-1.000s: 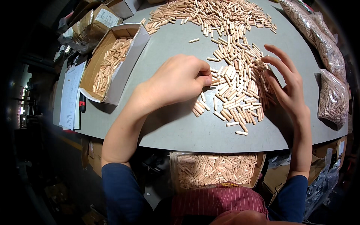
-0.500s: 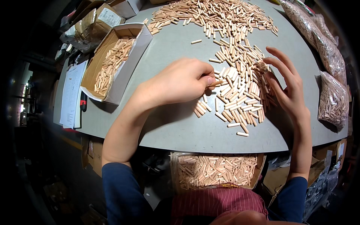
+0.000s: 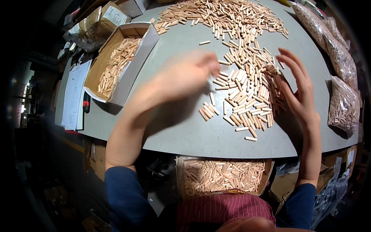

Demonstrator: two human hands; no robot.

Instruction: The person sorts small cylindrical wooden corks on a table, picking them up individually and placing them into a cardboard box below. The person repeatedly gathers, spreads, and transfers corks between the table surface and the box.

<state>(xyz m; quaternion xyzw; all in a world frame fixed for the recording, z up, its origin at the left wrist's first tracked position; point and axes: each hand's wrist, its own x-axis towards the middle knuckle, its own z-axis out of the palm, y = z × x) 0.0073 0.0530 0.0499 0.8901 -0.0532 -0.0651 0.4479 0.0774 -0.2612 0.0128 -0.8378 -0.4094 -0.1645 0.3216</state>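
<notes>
Small wooden dowels lie loose in a band on the grey table, joining a wider heap at the far side. My left hand, smeared by motion, hovers just left of the band; whether its fingers hold anything cannot be made out. Along the band's right edge stands my right hand, fingers apart and curved, with its thumb beside the dowels and nothing visibly gripped. A few dowels sit apart, below my left hand.
An open cardboard box of dowels stands at the left, next to papers on a clipboard. Plastic bags of dowels line the right edge. Below the table's front edge is another box of dowels.
My left hand has moved up and left, away from the dowels, where it was pinching a brownish dowel. My right hand has shifted only slightly, its fingers still apart.
</notes>
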